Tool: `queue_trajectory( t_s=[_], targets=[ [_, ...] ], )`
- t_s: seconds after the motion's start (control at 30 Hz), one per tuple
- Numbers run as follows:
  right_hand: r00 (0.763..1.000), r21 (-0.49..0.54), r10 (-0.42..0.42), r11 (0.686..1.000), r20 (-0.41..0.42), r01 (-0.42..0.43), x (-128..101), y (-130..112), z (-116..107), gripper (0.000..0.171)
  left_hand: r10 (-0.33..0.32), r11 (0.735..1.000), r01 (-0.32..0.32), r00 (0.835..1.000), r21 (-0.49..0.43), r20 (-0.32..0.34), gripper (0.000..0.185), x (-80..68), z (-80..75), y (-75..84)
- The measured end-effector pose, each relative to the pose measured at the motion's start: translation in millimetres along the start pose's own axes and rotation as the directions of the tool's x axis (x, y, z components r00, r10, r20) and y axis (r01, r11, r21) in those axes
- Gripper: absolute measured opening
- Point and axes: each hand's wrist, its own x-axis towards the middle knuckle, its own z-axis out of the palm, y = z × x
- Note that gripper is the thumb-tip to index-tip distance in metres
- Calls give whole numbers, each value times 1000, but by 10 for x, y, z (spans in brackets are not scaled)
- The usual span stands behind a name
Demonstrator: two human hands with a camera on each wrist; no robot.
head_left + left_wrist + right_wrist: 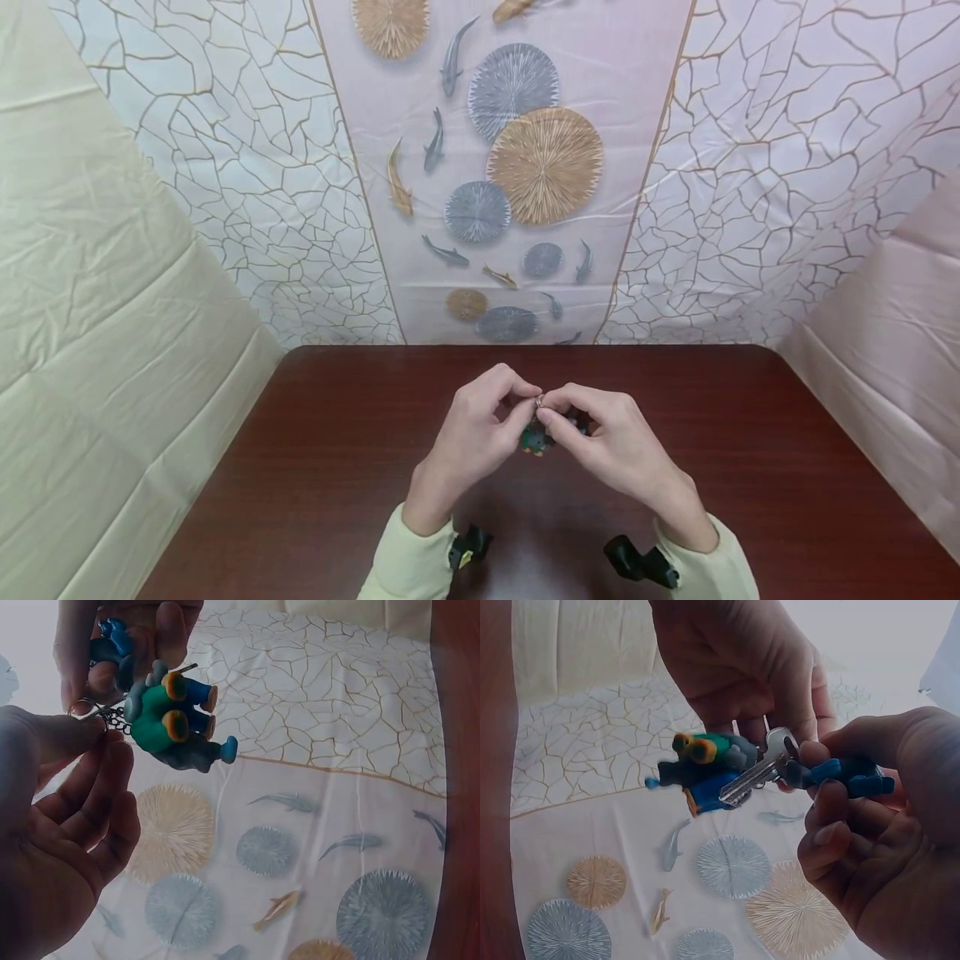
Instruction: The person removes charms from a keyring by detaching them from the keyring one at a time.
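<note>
Above the table my left hand (474,425) and right hand (618,437) meet fingertip to fingertip. Between their thumbs and forefingers they pinch a small metal key ring (539,402). A green, blue and grey figurine (169,724) hangs from it on a short dark chain (116,718). The right wrist view shows a silver key (750,778) beside that figurine (712,750). A smaller dark figure with bright blue parts (851,778) lies against my right hand's fingers. Fingertips hide most of the ring.
The dark red-brown table (337,467) spreads beneath both hands. Behind it hangs a patterned cloth (495,250), with plain cream cloth (112,375) at the left side. Black wrist devices (472,546) sit at the sleeves.
</note>
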Motion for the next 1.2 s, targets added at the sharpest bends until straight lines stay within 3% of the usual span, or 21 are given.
queue_trajectory(
  t_s=[0.13, 0.27, 0.37, 0.47, 0.63, 0.73, 0.9, 1.2],
  targets=[
    [1000, 8, 12, 1000, 8, -12, 5, -12, 5, 17, -71, 996, 71, 997, -44, 12, 5, 0, -7, 21],
    [1000, 18, 14, 1000, 13, -14, 6, -16, 11, 17, -174, 979, 176, 984, -102, 28, 8, 1, -14, 33],
    [1000, 19, 9, 1000, 9, -9, 6, -14, 11, 18, -210, 971, 212, 977, -114, 33, 9, 6, -9, 34],
    [1000, 18, 3, 1000, 2, -3, 6, -8, 8, 19, -176, 979, 178, 984, -97, 30, 9, 9, 0, 30],
    [1000, 19, -4, 1000, -2, 4, 5, 8, -1, 18, 8, 1000, -8, 1000, -25, -18, 13, 14, 14, 7],
    [1000, 18, 5, 1000, 0, -5, 2, 8, -8, 17, 57, 998, -57, 997, 15, -43, 13, 14, 13, 2],
    [1000, 8, 18, 1000, 7, -18, -3, -5, -9, 17, 26, 1000, -26, 998, 11, -50, 12, 2, 21, 5],
    [999, 22, 26, 999, 25, -27, -8, -17, -7, 15, -138, 987, 137, 990, -88, -13, 11, -10, 0, 51]
  ],
)
